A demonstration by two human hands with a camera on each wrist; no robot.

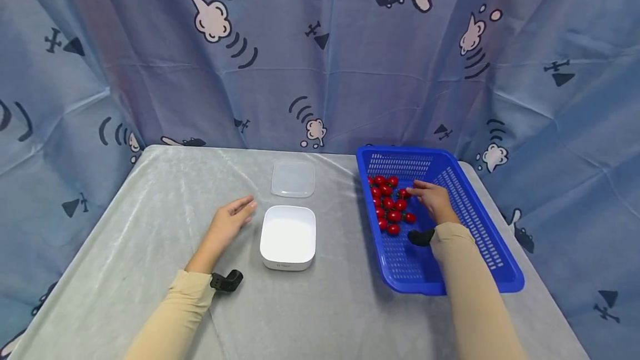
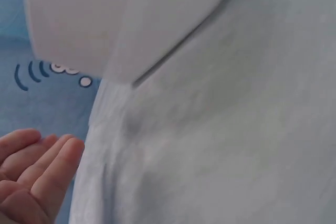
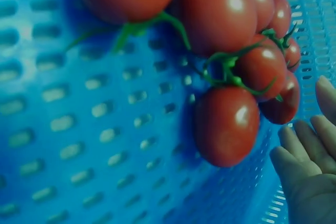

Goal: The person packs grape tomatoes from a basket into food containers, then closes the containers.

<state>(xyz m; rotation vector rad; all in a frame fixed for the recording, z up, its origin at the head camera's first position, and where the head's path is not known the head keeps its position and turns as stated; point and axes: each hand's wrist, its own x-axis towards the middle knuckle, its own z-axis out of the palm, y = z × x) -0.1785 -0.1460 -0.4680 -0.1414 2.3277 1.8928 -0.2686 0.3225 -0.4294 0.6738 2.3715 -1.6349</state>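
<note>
In the head view, my right hand (image 1: 434, 202) is inside a blue plastic basket (image 1: 506, 263), its fingertips beside a pile of small red tomatoes (image 1: 394, 216) with green stems. The right wrist view shows that hand (image 3: 310, 169) with fingers extended next to the tomatoes (image 3: 228, 127); nothing is in its grasp. Left of a white square container (image 1: 287, 235), my left hand (image 1: 230, 223) hovers with relaxed fingers and holds nothing. The container's pale wall (image 2: 105, 19) fills the top of the left wrist view, apart from the fingers (image 2: 60, 169).
Behind the container lies a translucent square lid (image 1: 293, 179). A pale cloth (image 1: 125, 271) covers the table. At the back and sides hangs a blue patterned curtain (image 1: 280, 43). The basket's raised walls surround the tomatoes.
</note>
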